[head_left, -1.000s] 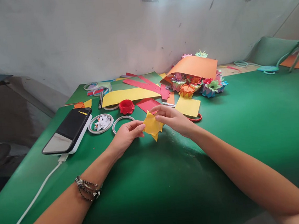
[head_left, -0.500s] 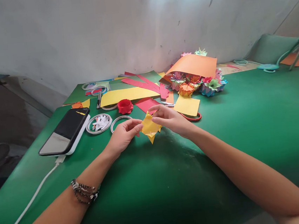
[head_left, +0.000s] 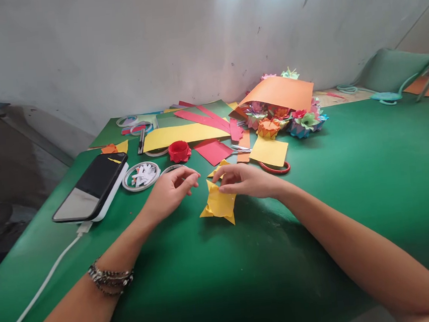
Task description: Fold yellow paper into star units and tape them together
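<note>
A folded yellow paper flower (head_left: 220, 202) with pointed petals hangs just above the green table, its flat base facing me. My right hand (head_left: 244, 179) pinches its upper edge between thumb and fingers. Another yellow pointed bit shows behind those fingers. To the left, my left hand (head_left: 173, 189) is apart from the flower, thumb and fingertips closed together; whether anything small is in them I cannot make out. Behind the left hand lies a tape roll (head_left: 173, 168), partly covered by it. A red paper ring (head_left: 179, 151) with a pointed edge sits farther back.
Red-handled scissors (head_left: 281, 168) lie partly under a yellow paper square (head_left: 269, 150). A tape ring with white scraps (head_left: 141, 176) and a phone on a white block (head_left: 91, 188) with a cable are at left. Paper flowers (head_left: 304, 122) and an orange sheet (head_left: 276, 93) stand behind.
My left hand has let go of the yellow flower and drawn slightly left. My right hand has brought the flower lower and nearer, turning it.
</note>
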Motion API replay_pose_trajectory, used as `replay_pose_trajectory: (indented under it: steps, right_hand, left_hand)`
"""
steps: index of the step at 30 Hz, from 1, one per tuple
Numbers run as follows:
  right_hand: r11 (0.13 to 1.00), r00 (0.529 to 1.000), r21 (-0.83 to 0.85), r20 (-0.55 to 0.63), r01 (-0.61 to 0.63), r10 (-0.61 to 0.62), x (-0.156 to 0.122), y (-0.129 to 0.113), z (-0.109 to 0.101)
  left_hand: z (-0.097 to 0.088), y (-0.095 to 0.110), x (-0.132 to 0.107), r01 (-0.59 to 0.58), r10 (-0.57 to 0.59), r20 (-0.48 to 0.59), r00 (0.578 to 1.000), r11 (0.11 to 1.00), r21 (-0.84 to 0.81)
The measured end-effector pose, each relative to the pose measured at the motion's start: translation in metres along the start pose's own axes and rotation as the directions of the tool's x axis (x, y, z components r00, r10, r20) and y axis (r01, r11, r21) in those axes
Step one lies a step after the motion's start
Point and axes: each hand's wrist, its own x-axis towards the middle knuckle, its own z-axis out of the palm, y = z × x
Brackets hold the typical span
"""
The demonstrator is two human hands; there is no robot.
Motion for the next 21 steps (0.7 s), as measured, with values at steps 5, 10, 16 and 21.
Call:
replay_pose_trajectory:
  steps: [5,10,16,21]
  right_hand:
    - [0.939,0.984,-0.327,-0.100,0.106,-0.145,0.002,0.002,0.006]
    - [0.845,0.962,-0.500,-0.075,0.192,-0.263,0.006,0.006,0.014]
    - [0.844,0.974,-0.504,-0.022,0.185,-0.227,0.008,0.004,0.016]
    - [0.850,0.970,-0.496,-0.058,0.177,-0.236,0.006,0.006,0.014]
  left_hand:
    - [0.005,-0.001,-0.002,-0.156,0.135,0.124,0.983,0.971,0.179]
    - [0.009,-0.002,-0.002,-0.115,0.055,0.216,0.975,0.954,0.278]
    - [0.009,-0.001,-0.004,-0.048,-0.048,0.268,0.962,0.940,0.339]
    - [0.009,-0.002,-0.004,-0.030,-0.063,0.242,0.968,0.932,0.362]
